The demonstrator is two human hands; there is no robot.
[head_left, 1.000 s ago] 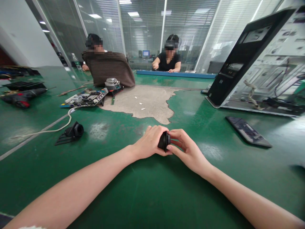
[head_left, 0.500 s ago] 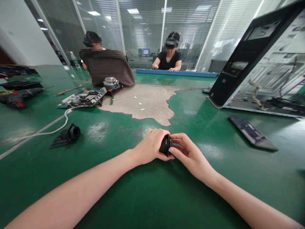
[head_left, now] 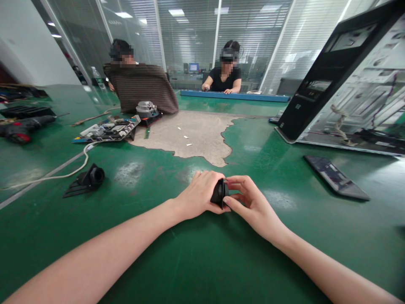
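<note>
The left hand (head_left: 201, 195) was curled around a small black part (head_left: 217, 194), its grip filled by it, while the right hand (head_left: 249, 200) had its thumb and fingertips closed in a narrow pinch on the part's other side. The part was between the two hands, above the worktop (head_left: 202, 257) on its near-edge side. Toward the left edge lay a black piece with a round opening (head_left: 90, 179), just beside a pale cable (head_left: 84, 166); behind them was a circuit board (head_left: 109, 129), with a power drill (head_left: 25, 128) farther out toward that edge. A silver and black component (head_left: 146, 110) sat in front of a brown fabric cover (head_left: 142, 88). Toward the right edge, a flat dark panel (head_left: 336, 177) lay in front of an open computer case (head_left: 316, 80). A worn patch (head_left: 193, 139) bared a grey-beige surface beyond the hands, and at the far edge a person in a black top (head_left: 224, 80) sat behind a blue strip (head_left: 234, 96)
</note>
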